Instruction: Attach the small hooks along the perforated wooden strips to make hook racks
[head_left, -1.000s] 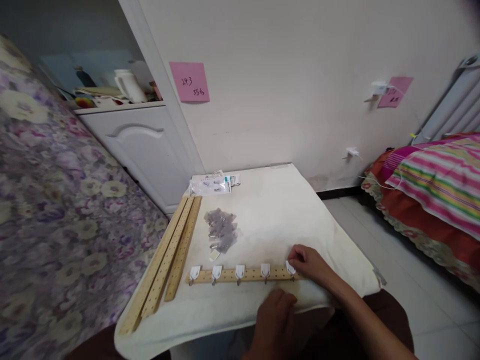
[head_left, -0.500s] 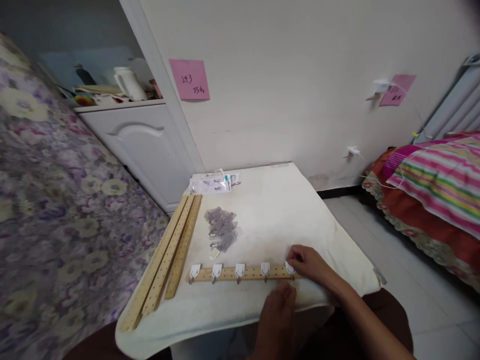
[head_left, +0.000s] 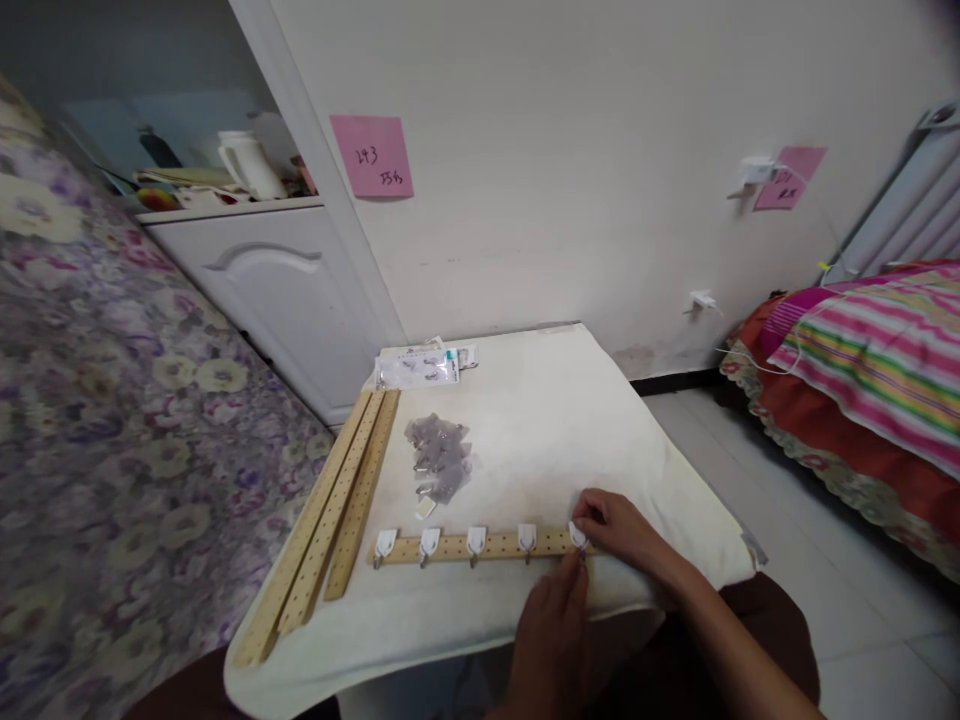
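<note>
A perforated wooden strip (head_left: 502,546) lies crosswise near the table's front edge. Several white wall hooks with metal prongs stand along it in a row, among them one hook (head_left: 476,542) near its middle. My right hand (head_left: 619,525) has its fingers pinched at the rightmost white hook (head_left: 577,536) and covers the strip's right end. From below, my left hand (head_left: 553,615) reaches the same hook, its closed fingertips meeting at the metal prong. Behind the strip lies a pile of hooks in translucent grey wrapping (head_left: 439,455), with a small pale square (head_left: 425,509) at its near edge.
Long perforated wooden strips (head_left: 330,515) lie along the table's left side. Flat hook packages (head_left: 416,368) rest at the back left corner. A cream cloth (head_left: 555,420) covers the table. A floral curtain (head_left: 142,430) hangs left; a bed (head_left: 885,350) stands right.
My left hand has moved up to the rightmost hook's lower end. The right hand stays at that hook. The view has shifted slightly.
</note>
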